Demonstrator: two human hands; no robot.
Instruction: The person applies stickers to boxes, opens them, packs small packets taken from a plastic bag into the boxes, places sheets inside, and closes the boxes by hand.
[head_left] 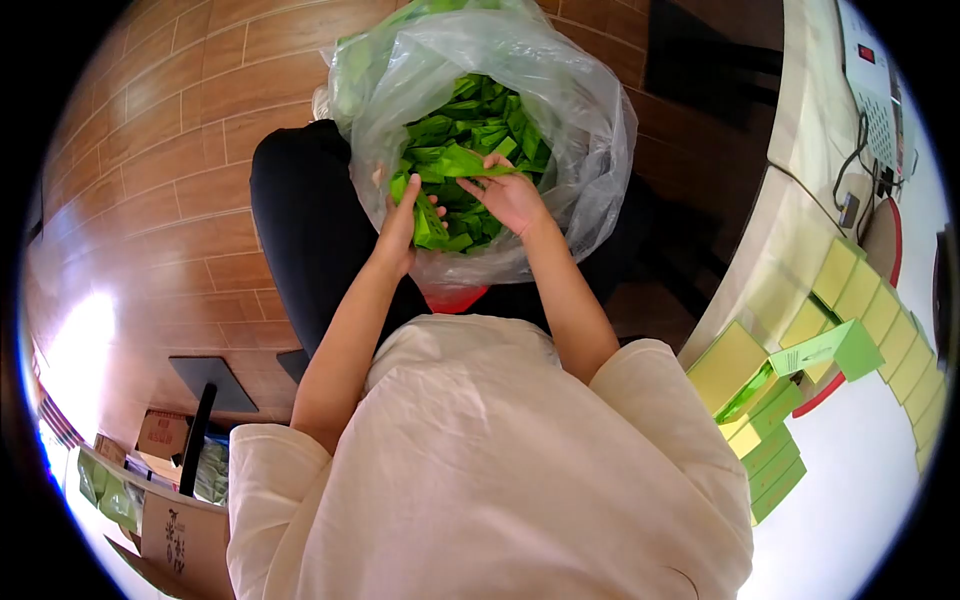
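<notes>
A large clear plastic bag (pixel 590 110) stands open between my knees, filled with small, flat, bright green sachets (pixel 480 110). My left hand (pixel 403 222) is inside the bag's mouth on the left. Its thumb points up and its fingers curl round a few green sachets (pixel 430 225). On the right, my right hand (pixel 510 200) reaches over the heap, thumb and fingers closed on a green sachet (pixel 460 160) that stretches towards my left hand. What is printed on the sachets is too small to read.
On the right, a white table (pixel 840 480) carries rows of yellow-green boxes (pixel 860 290), an opened green box (pixel 745 375) with sachets inside, and a pale machine (pixel 870 70) with a red switch. Cardboard boxes (pixel 185 540) and a black table leg (pixel 200 430) are at lower left.
</notes>
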